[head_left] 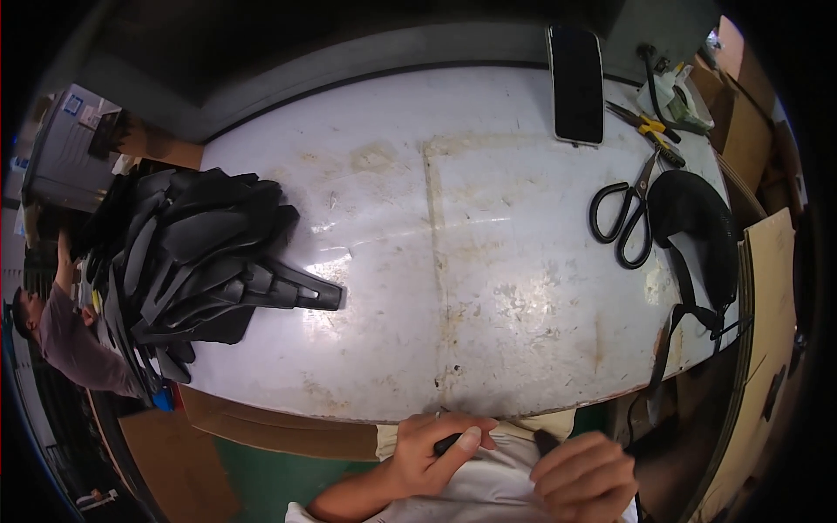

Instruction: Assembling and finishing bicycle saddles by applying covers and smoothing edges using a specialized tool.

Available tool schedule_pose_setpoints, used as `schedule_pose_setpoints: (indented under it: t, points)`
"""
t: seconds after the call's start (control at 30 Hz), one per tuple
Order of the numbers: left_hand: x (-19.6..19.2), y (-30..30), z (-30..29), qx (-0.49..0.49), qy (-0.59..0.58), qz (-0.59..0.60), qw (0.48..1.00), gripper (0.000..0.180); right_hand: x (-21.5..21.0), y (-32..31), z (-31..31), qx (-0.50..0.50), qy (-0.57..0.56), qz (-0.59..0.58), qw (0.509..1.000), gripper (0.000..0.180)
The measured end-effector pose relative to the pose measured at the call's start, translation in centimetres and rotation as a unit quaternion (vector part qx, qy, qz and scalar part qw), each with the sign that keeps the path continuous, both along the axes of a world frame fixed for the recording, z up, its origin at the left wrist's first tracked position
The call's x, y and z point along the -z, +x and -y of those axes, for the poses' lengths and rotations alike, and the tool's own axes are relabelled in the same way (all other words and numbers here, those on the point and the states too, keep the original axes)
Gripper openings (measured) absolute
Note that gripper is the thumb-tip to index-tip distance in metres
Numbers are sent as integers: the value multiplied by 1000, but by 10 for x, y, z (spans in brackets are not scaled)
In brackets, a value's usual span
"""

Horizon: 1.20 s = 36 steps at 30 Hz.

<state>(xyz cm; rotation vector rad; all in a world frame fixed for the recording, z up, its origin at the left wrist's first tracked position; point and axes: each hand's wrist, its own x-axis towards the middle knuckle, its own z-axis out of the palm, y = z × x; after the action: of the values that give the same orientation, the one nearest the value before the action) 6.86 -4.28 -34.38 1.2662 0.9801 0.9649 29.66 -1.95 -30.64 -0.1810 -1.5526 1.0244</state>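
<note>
My left hand [436, 449] is closed at the table's near edge, its thumb pressed over a small black piece [447, 444] whose kind I cannot make out. A little to the right, my right hand [586, 475] is curled, the fingers wrapped round a dark flat-looking piece [547, 441] that sticks out toward the left hand. Most of both pieces is hidden by the fingers. On the left of the table lies a heap of black moulded plastic parts [205, 235], and one long part [301, 288] points out of it to the right.
On the white table [384, 227], black-handled scissors [629, 213], yellow-handled pliers [649, 126] and a phone [575, 85] lie at the right and back. A black pouch-like thing [702, 227] with straps sits at the right edge. Cardboard [767, 296] stands beyond. Another person [78, 340] works at far left.
</note>
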Motion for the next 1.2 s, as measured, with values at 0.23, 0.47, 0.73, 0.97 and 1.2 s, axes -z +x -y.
schedule_pose_setpoints:
  t: [0.23, 0.47, 0.73, 0.97, 1.2]
  points:
    - [-8, -1, 2, -18, -35, -12, 999, 18, -21, 13, -13, 355, -253, 482, 760, 51]
    - [-50, -18, 8, -220, -19, 308, 925, 42, -9, -24, 33, 178, -201, 381, 885, 52]
    - [-60, -49, -29, 140, 194, 437, 867, 26, -11, -21, 22, -91, -526, 193, 823, 26]
    - [-40, -24, -37, -178, 124, 319, 923, 41, -23, -41, 2, 224, -116, 209, 945, 24]
    - [-17, -15, -26, -234, 100, 262, 931, 47, -8, -50, -10, 286, -15, 244, 927, 20]
